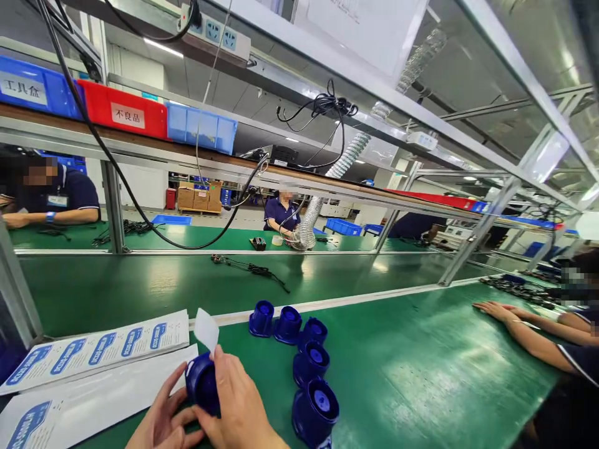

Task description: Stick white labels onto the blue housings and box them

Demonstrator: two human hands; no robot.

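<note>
My left hand [163, 415] is closed around the left side of a dark blue plastic housing [202, 386], round and hollow, with its opening facing me. My right hand [241, 402] presses against the housing's right side, its fingertips at the lower end of a white label [206, 329] that stands up above the rim. Whether part of the label sticks to the housing is hidden. To the right, several similar blue housings [317, 408] stand in a curved row. Left of my hands lie sheets of blue-and-white printed labels [100, 349], the nearer one mostly bare backing.
The green workbench [397, 368] has a metal frame with a shelf of bins [124, 112] above it. A black cable [126, 187] hangs down in front. Dark cables [253, 268] lie on the conveyor behind. A co-worker's arms [519, 324] rest at the right; other people sit opposite.
</note>
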